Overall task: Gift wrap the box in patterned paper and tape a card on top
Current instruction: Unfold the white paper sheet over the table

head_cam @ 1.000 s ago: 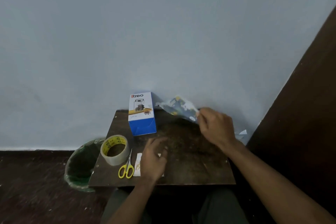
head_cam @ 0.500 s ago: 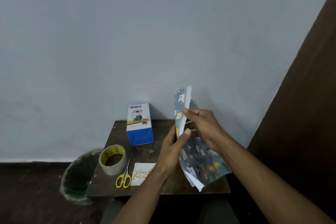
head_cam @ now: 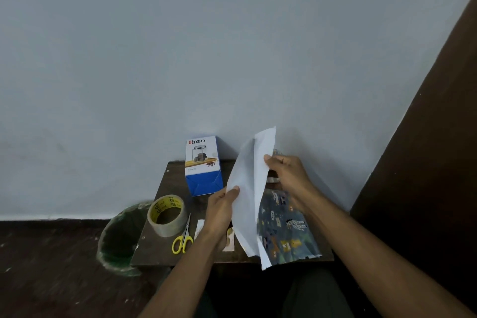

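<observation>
From the head camera, a small dark wooden table point(head_cam: 180, 183) stands against a pale grey-blue wall point(head_cam: 206, 46). Both hands hold a folded sheet of wrapping paper point(head_cam: 249, 196) up above the right half of the table. The left hand point(head_cam: 222, 210) pinches the paper's left edge between thumb and fingers, the thumb lying on the white back of the sheet. The right hand point(head_cam: 286, 175) grips the right edge higher up, its fingers curled round the fold. The white back of the paper faces the camera and stands nearly upright, its top corner rising in front of the wall. Lower down and to the right, the patterned side shows, dark blue with small cartoon figures, and it hangs down to the near edge of the table.

The box point(head_cam: 202, 165) stands upright at the back of the table, close to the wall and just left of the raised paper. It is white above with the word "treo" and a picture of a jar, and blue below. It bears no wrapping.

A roll of tape point(head_cam: 167, 215) lies flat at the table's left side. Yellow-handled scissors point(head_cam: 183, 239) lie just beside it to the right, blades pointing away from the person. The card point(head_cam: 229, 239) lies near the front edge, mostly hidden behind the left hand and wrist. A bin with a green liner point(head_cam: 116, 237) stands on the dark floor point(head_cam: 51, 266) to the left of the table.
</observation>
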